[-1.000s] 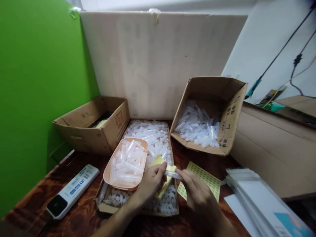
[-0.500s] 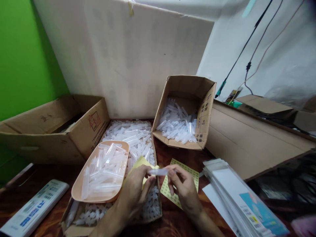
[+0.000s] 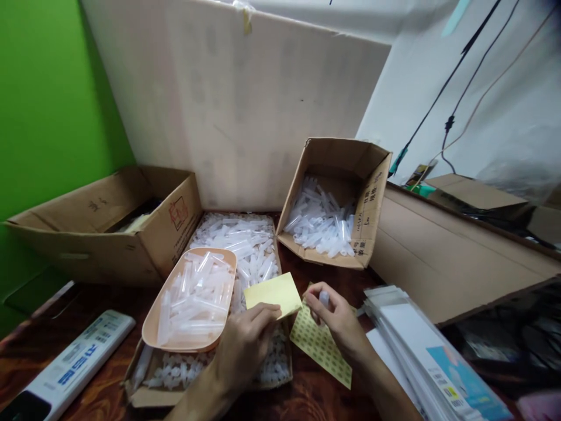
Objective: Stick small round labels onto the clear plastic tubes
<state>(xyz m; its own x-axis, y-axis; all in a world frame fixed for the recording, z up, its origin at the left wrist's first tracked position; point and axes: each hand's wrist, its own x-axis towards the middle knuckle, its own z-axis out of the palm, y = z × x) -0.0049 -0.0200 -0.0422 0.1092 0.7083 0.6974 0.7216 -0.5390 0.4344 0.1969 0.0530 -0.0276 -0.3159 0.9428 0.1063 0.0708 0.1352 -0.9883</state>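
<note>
My left hand [image 3: 248, 336] grips a pale yellow sticker sheet [image 3: 274, 294] by its lower edge, thumb and fingers pressed together. Close to the sheet's right corner is my right hand [image 3: 344, 327], its thumb and forefinger pinched. A translucent plastic tube [image 3: 324, 299] sticks out of the right hand's curled fingers. Whether a sticker is in that pinch is too small to tell. Under the right hand lies a second yellow sheet [image 3: 326, 349] printed with rows of small dots. A peach plastic tray [image 3: 151, 331] heaped with similar tubes [image 3: 197, 304] is left of my left hand.
The tray rests on a shallow cardboard box [image 3: 153, 397] full of tubes and small pieces. A tilted carton [image 3: 368, 228] of tubes stands behind. Another carton [image 3: 162, 234] is at left, beside a white printed box [image 3: 79, 362]. Plastic-sleeved packets [image 3: 407, 345] lie at right.
The tube that was held between both hands is now in my right hand alone. My left hand has raised the yellow sheet into clear view, and the right fingers have come to its corner.
</note>
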